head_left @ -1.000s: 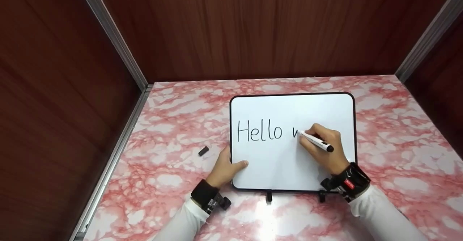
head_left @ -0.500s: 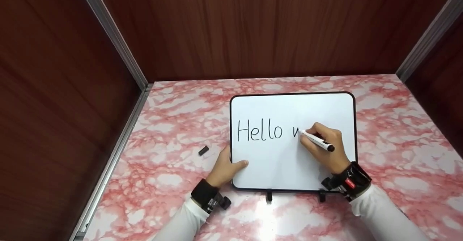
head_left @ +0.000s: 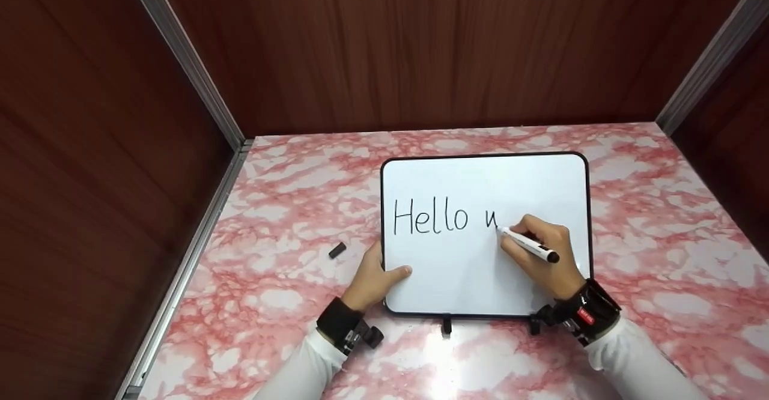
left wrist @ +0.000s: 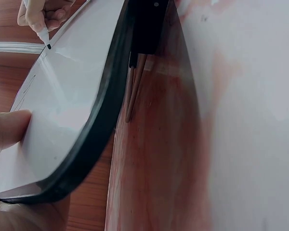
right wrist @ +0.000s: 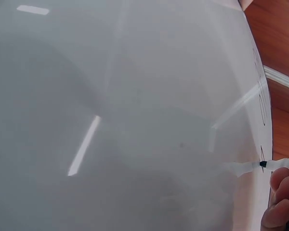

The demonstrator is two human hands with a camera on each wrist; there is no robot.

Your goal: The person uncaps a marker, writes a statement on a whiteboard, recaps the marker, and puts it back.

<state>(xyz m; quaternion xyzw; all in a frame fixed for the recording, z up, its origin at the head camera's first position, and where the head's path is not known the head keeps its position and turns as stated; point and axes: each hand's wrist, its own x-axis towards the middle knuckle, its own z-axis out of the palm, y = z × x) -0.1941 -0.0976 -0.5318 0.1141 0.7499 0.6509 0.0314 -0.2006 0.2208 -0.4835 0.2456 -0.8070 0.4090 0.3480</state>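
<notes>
A whiteboard (head_left: 444,286) with a black frame stands on the table, bearing the handwritten word "Hello" (head_left: 430,216) and a short zigzag stroke (head_left: 491,218) to its right. My right hand (head_left: 547,256) pinches a white marker (head_left: 528,244) with a black end, its black tip right at the lower end of that stroke. In the right wrist view the marker tip (right wrist: 263,164) meets the board surface. My left hand (head_left: 372,280) grips the board's left edge, thumb on the white face. The other left fingers are mostly hidden behind the board.
A black marker cap (head_left: 337,250) lies on the red-and-white marbled table (head_left: 288,208), left of the board. Two small black feet (head_left: 446,326) stick out below the board's lower edge. Dark wood panels (head_left: 420,51) with metal edge strips (head_left: 198,87) close in the back and sides.
My right hand and the marker have moved slightly down and to the right, lengthening the stroke after "Hello". The left hand keeps its grip on the board's edge.
</notes>
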